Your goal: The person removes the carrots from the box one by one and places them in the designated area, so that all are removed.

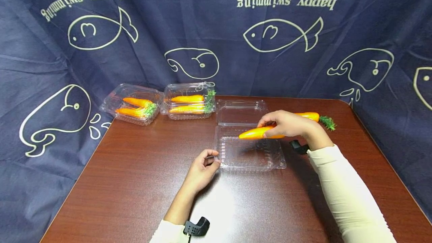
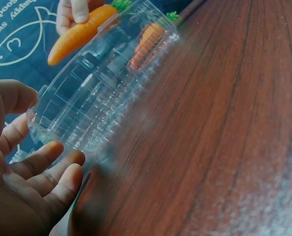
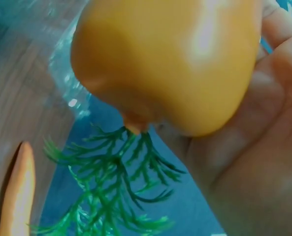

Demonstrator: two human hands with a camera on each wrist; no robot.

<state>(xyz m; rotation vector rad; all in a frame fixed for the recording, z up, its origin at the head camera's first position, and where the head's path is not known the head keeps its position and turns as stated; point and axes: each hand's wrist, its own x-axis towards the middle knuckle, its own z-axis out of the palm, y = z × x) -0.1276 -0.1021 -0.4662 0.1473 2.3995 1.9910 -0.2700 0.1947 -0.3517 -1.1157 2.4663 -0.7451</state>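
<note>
An orange toy carrot (image 1: 253, 134) is held in my right hand (image 1: 287, 123), gripped from above over a clear plastic clamshell container (image 1: 249, 168). The container's lid lies folded back, away from me. In the right wrist view, the carrot's thick end (image 3: 165, 59) fills the top, with green plastic leaves (image 3: 111, 167) hanging from it. My left hand (image 1: 201, 170) pinches the container's near left corner; its other fingers spread beside the wall in the left wrist view. A second carrot (image 1: 308, 116) lies on the table behind my right wrist, partly hidden by it.
Two closed clear containers, one at the far left (image 1: 111, 105) and one beside it (image 1: 165, 104), hold carrots with green tops. A dark blue curtain (image 1: 222, 29) with fish drawings hangs behind the brown wooden table (image 1: 135, 171).
</note>
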